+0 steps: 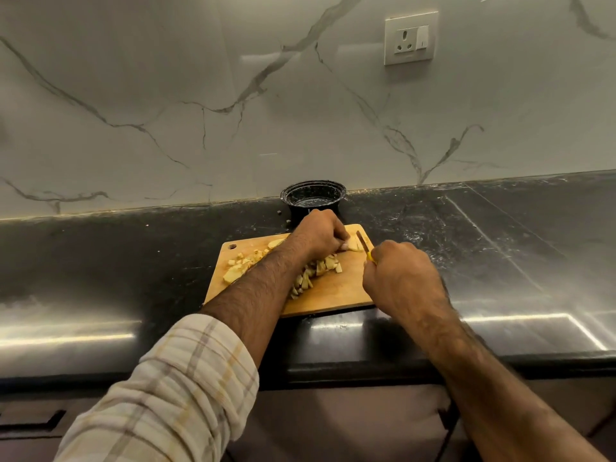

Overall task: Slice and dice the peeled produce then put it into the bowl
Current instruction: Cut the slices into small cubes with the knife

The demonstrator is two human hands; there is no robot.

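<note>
Dicing step: left hand [320, 233] grips piece [350, 245] on board [336, 290]; right hand [401, 278] grasps knife [363, 243]. Next: downward cut clear of fingertips; bowl [313, 196] unfilled.

Veined marble wall [200, 95] with socket [410, 38] above black counter [500, 245].

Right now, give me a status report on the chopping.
Left hand pins produce on board. Right hand grips knife. Diced pile on board, bowl behind it.
</note>
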